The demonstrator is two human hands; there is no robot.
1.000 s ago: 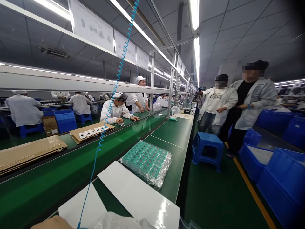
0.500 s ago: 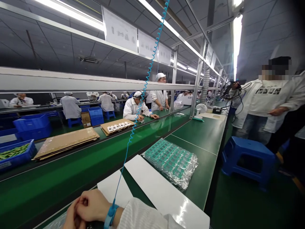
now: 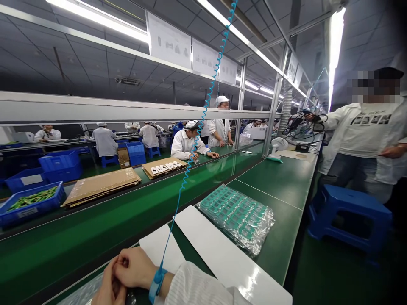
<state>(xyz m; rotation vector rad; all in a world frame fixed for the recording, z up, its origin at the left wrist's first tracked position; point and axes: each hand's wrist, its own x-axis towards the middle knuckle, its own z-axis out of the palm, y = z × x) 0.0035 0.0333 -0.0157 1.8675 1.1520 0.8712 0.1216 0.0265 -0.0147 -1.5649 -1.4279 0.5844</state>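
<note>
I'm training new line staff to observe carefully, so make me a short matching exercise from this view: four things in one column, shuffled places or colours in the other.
Column one
1. Wrist strap
2. Bagged green parts
3. Stool
4. Fan

Column two
A. Standing on the floor
B. White with a green base
C. Lying beside the larger white board
D. Around the wrist of the right hand

Pairs: 1-D, 2-C, 3-A, 4-B

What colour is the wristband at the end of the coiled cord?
Blue; the wristband shows best in the head view, near the bottom.
</note>
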